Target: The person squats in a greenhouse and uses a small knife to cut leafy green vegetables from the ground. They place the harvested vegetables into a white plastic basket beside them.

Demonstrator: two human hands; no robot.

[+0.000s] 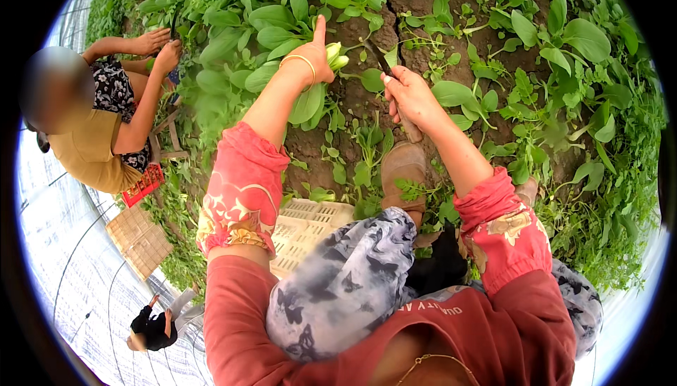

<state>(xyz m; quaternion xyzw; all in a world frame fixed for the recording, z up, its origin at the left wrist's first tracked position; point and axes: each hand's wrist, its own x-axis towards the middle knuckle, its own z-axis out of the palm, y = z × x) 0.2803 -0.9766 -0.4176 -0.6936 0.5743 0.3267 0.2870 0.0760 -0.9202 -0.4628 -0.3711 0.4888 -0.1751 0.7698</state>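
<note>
My left hand [311,60] is closed around leafy greens, its index finger stretched out away from me. Pale stem ends [336,58] stick out on the right side of the grip, and a broad green leaf [308,104] hangs below the wrist. A knife with a wooden handle [410,129] is held in my right hand [410,94]. Its dark blade [378,56] slants up and left, close over the soil [353,103] and near a small leafy plant [373,79]. The blade's tip lies a short way right of the stem ends.
A cream plastic crate [309,222] stands by my left knee. My brown shoe [403,174] rests among small plants. Dense greens [222,52] grow at left, more plants [587,39] at right. A co-worker [100,132] sits at left near a red crate [144,185]; another person [153,328] is farther off.
</note>
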